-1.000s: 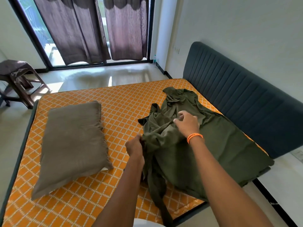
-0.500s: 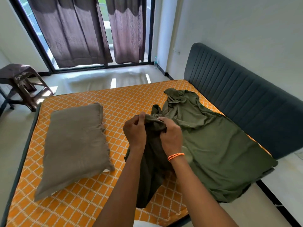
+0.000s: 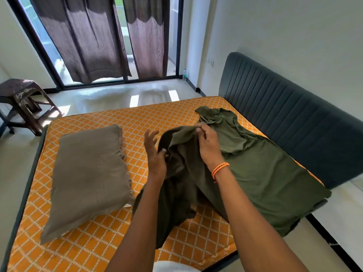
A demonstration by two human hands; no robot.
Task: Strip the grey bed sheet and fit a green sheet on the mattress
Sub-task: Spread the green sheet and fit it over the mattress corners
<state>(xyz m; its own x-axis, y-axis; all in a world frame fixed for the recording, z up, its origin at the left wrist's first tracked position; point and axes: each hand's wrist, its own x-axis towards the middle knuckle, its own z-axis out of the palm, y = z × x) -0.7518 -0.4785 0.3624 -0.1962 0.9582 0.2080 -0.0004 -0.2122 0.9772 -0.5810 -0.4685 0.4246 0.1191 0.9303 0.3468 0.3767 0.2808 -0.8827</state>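
Pinching a raised fold of the green sheet [image 3: 261,173] between curled fingers and thumb, the right hand [image 3: 208,146] held the cloth up above the mattress [image 3: 94,244]; an orange cord bracelet [image 3: 220,169] circled its wrist. The left hand [image 3: 155,154] was just beside it, fingers spread and pointing up, with its thumb side against the bunched dark fold of the sheet; whether it gripped the cloth could not be told. From the hands the sheet hung down in a crumpled fall to the orange, diamond-patterned mattress, while its rest lay spread along the side near the dark padded headboard [image 3: 294,122]. A grey-brown pillow [image 3: 86,177] lay on the bare mattress to the left, apart from the sheet. Beyond the bed stood a brown stool [image 3: 23,101] and brown curtains [image 3: 82,40].
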